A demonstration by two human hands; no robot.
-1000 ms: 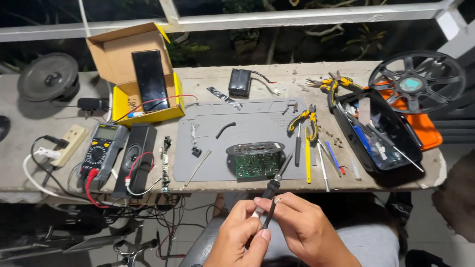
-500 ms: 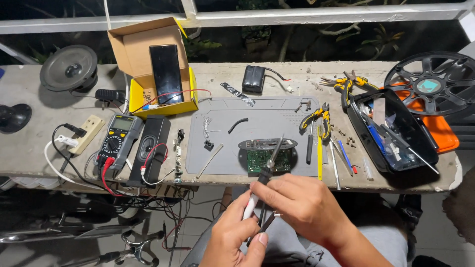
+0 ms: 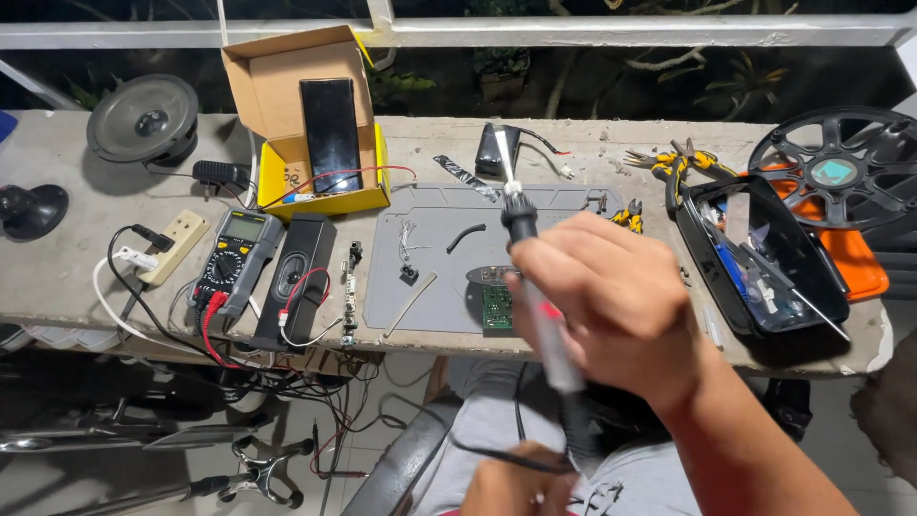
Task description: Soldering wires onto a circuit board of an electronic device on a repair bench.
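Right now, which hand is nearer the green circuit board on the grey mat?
Right. The right hand, gripping the soldering iron, hovers just beside the circuit board; the left hand is low, near the lap.

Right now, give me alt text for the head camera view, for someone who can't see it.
A person's right hand holds a soldering iron tip-up over a grey work mat with a green circuit board on it. The left hand is low by the iron's cord. A multimeter, an open cardboard box, pliers and a speaker sit on the concrete bench.
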